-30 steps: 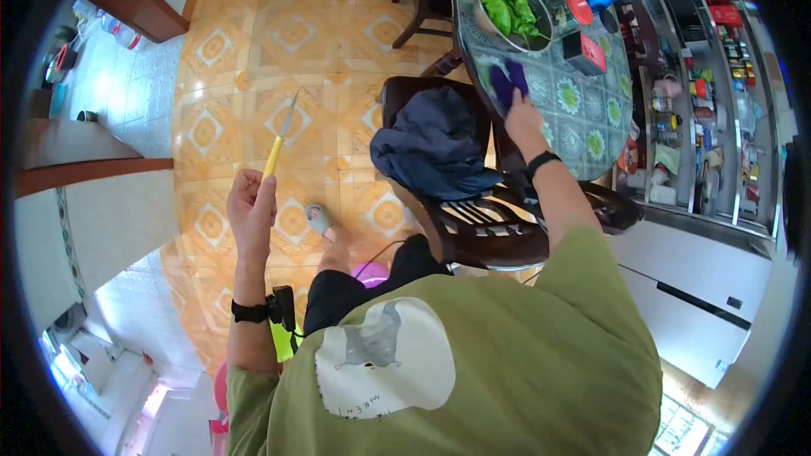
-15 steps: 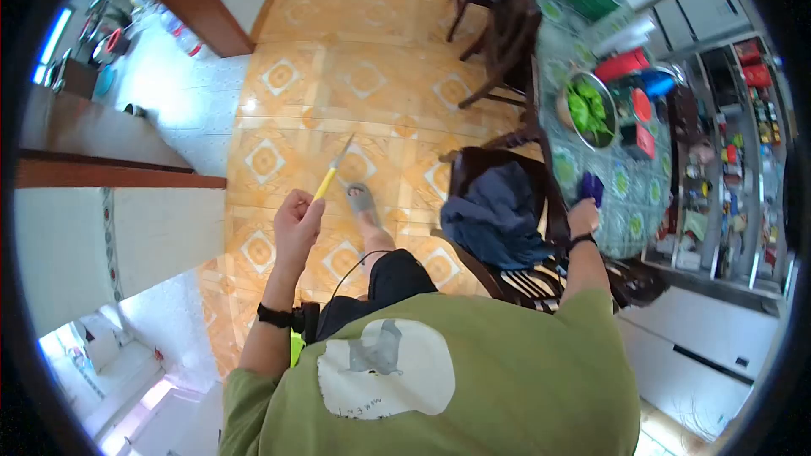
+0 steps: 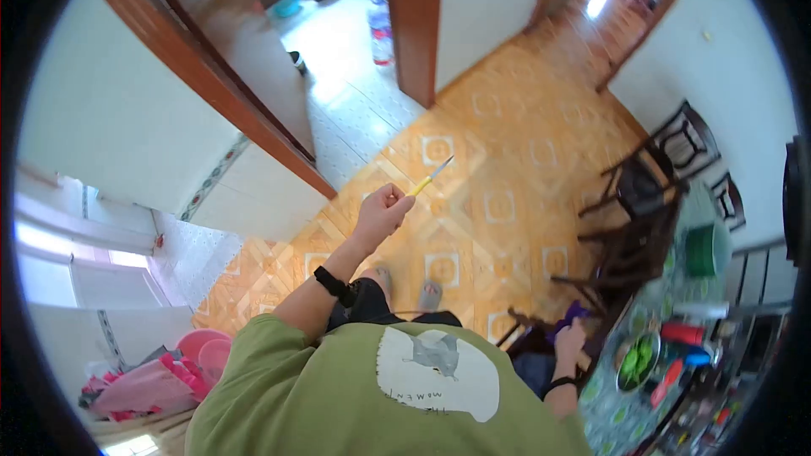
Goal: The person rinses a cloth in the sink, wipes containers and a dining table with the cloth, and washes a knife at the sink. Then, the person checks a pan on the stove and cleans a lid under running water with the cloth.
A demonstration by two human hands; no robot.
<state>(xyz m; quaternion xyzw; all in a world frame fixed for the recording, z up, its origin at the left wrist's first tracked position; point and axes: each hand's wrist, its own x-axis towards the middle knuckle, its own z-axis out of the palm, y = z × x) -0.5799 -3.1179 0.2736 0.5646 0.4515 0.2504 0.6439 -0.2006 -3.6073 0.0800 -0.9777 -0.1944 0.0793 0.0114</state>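
Note:
My left hand (image 3: 384, 217) is closed round the yellow handle of a small knife (image 3: 425, 183), its blade pointing up and to the right over the tiled floor. At the lower right, my right hand (image 3: 570, 339) grips a dark purple cloth (image 3: 571, 317) beside the edge of the table (image 3: 601, 388). A metal bowl of green leaves (image 3: 636, 361) stands on the table to the right of that hand.
Dark wooden chairs (image 3: 635, 245) line the table's far side. A green container (image 3: 706, 250) and a red cylinder (image 3: 683, 333) stand on the table. A doorway with a brown frame (image 3: 416, 25) is ahead. Pink basins (image 3: 205, 351) lie at the lower left.
The view has swung left toward the doorway, so the table now shows at the lower right. My right hand has come off the tabletop with the purple cloth. The knife remains in my left hand.

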